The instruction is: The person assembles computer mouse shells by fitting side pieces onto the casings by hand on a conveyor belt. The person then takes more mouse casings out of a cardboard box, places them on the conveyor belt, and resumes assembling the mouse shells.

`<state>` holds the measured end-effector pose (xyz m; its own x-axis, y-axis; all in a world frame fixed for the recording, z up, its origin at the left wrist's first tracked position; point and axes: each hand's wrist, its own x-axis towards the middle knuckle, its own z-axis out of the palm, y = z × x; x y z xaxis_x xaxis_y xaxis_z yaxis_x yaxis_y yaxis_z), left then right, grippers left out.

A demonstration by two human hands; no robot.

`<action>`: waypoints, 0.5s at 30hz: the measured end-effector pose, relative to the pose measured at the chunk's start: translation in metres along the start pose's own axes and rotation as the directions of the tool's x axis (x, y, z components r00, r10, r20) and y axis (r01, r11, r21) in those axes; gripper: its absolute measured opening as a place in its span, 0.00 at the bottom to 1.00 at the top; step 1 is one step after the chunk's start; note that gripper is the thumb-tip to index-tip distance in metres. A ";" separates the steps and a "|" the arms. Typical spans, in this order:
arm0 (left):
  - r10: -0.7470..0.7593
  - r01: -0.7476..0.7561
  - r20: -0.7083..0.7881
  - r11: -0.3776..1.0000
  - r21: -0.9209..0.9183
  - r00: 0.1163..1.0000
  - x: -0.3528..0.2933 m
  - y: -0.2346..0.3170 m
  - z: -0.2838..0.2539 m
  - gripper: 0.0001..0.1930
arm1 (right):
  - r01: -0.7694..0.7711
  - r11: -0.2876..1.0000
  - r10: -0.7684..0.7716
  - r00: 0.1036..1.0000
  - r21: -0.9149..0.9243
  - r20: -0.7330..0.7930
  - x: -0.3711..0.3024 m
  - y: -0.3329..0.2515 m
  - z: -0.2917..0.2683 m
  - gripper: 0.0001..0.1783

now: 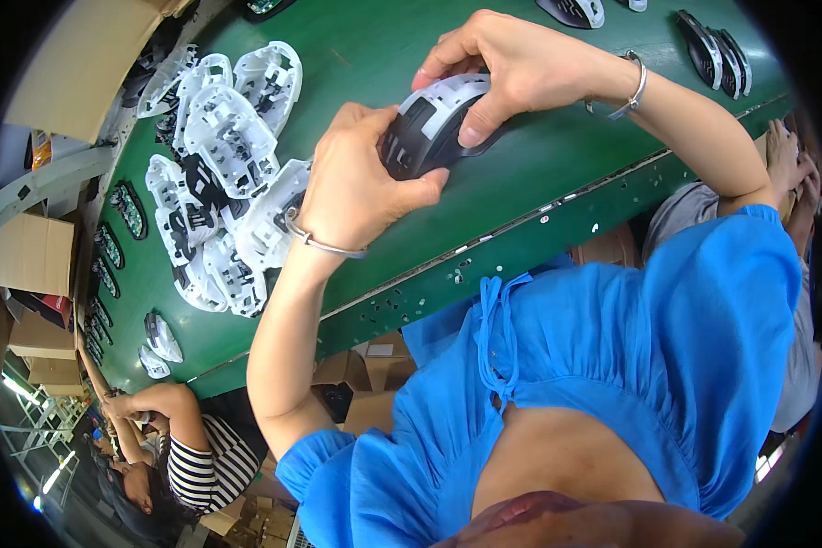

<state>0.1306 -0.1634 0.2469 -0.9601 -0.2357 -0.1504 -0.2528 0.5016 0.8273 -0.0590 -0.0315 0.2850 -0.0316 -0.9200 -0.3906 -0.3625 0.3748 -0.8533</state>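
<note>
A black and white computer mouse [417, 137] is gripped between both hands just above the green worktop. My left hand [349, 178] wraps its left end, thumb along the near side and fingers behind. From the far right, my right hand [525, 68] holds the white part, its thumb pressing on the front and its fingers on the far edge. The mouse's underside is hidden. Left of my left hand lies a pile of white plastic shells [231, 137], several with black parts fitted inside.
The green worktop [557, 164] runs diagonally. Circuit boards [130, 210] line its left edge. Black curved covers [703, 55] lie at the upper right. Cardboard boxes [27, 256] stand at left. A person in a striped shirt [205, 461] is at lower left; another person's hands [788, 160] show at right.
</note>
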 end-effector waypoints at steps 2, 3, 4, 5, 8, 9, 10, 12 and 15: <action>-0.004 0.004 0.002 0.998 0.058 1.000 0.001 0.006 -0.003 0.31 | 0.023 0.999 -0.024 1.000 -0.048 -0.014 -0.004 -0.004 0.001 0.30; -0.071 0.069 0.056 0.997 0.038 0.996 0.003 0.007 -0.006 0.31 | -0.006 0.999 0.006 1.000 -0.031 -0.007 -0.003 -0.009 0.000 0.30; -0.063 0.063 0.072 0.998 0.002 0.995 0.007 0.002 -0.008 0.31 | -0.015 1.000 0.015 1.000 -0.011 -0.014 -0.001 -0.005 0.001 0.30; -0.055 0.058 0.086 0.998 -0.033 0.995 0.007 -0.001 -0.007 0.31 | -0.007 1.000 0.007 1.000 -0.015 -0.022 -0.001 -0.002 0.000 0.30; -0.068 0.064 0.064 0.997 0.052 0.996 0.003 0.006 -0.002 0.36 | 0.178 0.980 -0.183 0.982 -0.083 -0.053 -0.005 0.005 0.002 0.20; -0.062 0.058 0.062 0.996 0.064 0.996 0.000 0.009 0.001 0.36 | 0.145 0.987 -0.146 0.989 -0.074 -0.007 -0.006 0.005 0.004 0.27; -0.009 0.009 0.019 1.000 0.014 1.000 -0.004 0.012 0.002 0.38 | 0.116 0.991 -0.113 0.993 -0.072 0.038 -0.004 0.006 0.006 0.33; 0.059 -0.074 -0.102 0.986 -0.152 0.993 -0.013 0.005 0.005 0.43 | 0.269 0.919 -0.278 0.960 -0.287 0.010 -0.010 0.009 0.008 0.32; 0.358 -0.232 -0.431 0.919 0.318 0.829 -0.006 0.000 -0.007 0.31 | 0.281 0.871 -0.299 0.954 -0.404 0.018 -0.015 0.010 0.005 0.31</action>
<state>0.1372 -0.1675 0.2514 -0.8345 -0.3742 0.4046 -0.0480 0.7807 0.6230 -0.0569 -0.0135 0.2808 0.0953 -0.9877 -0.1237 -0.7009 0.0217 -0.7129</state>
